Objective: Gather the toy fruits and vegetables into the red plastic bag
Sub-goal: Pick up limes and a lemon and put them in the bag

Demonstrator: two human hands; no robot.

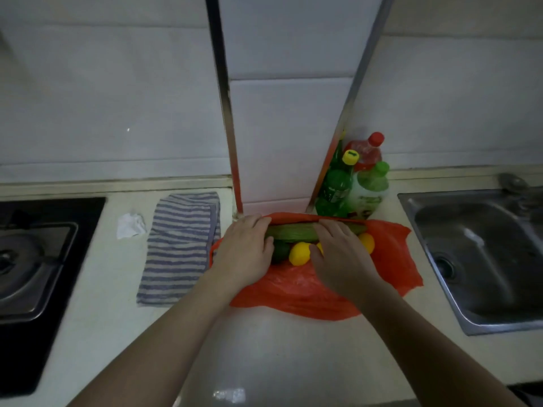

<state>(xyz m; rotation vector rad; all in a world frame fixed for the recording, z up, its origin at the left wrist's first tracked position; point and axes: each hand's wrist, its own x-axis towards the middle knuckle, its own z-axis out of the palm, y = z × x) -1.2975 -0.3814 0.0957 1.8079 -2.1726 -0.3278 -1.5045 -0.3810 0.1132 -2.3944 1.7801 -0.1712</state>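
The red plastic bag lies flat on the counter in front of the wall column. On it are a long light-green cucumber, a dark green vegetable, a yellow lemon and another yellow-orange fruit. My left hand lies over the cucumber's left end and the bag's left edge, fingers curled at the far rim. My right hand rests over the cucumber's middle and partly hides the fruits. Whether either hand grips the bag's rim or the cucumber is unclear.
A striped cloth and a crumpled white paper lie left of the bag. A gas stove is at far left. Bottles stand behind the bag. A steel sink is to the right.
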